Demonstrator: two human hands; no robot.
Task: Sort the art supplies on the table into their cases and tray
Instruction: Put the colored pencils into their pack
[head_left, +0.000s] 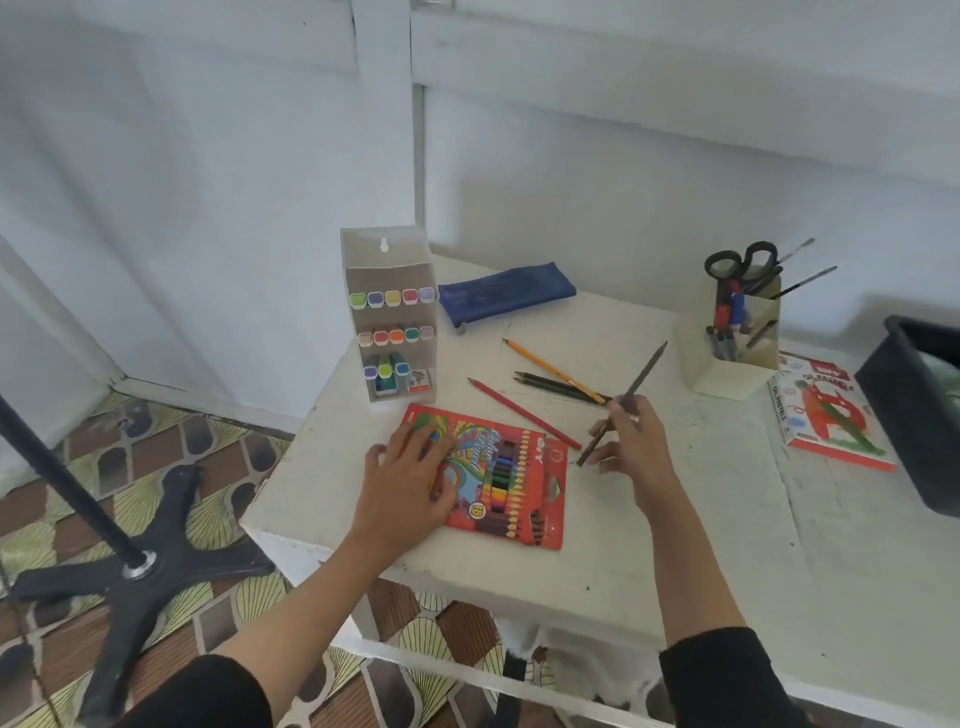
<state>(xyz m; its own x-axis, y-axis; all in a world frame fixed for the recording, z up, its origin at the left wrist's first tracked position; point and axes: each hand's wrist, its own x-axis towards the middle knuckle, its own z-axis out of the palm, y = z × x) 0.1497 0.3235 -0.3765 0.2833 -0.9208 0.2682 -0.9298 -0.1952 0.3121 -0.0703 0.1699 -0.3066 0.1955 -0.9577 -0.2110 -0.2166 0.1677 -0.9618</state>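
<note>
The left hand (410, 467) lies flat with its fingers spread on the left part of the red coloured-pencil box (514, 483), which sits towards the near left corner of the white desk (623, 545). The right hand (631, 441), just right of the box, pinches a dark pencil (647, 371) between its fingers. The pencil is lifted off the desk and tilted, its tip pointing up and away.

Loose on the desk beyond the box lie a red pencil (524, 413), a yellow pencil (550, 369) and two dark green pencils (550, 385), the yellow one crossing over the green pair. A clear marker case (389, 322) stands upright at the left edge, rows of coloured caps showing. A blue zip pouch (506, 293) lies flat along the far edge. Further right stands a cream holder (727, 374) with black-handled scissors (737, 260), brushes and pens in it. An oil pastels box (831, 415) lies beside it, with a black tray (914, 395) at the right edge
</note>
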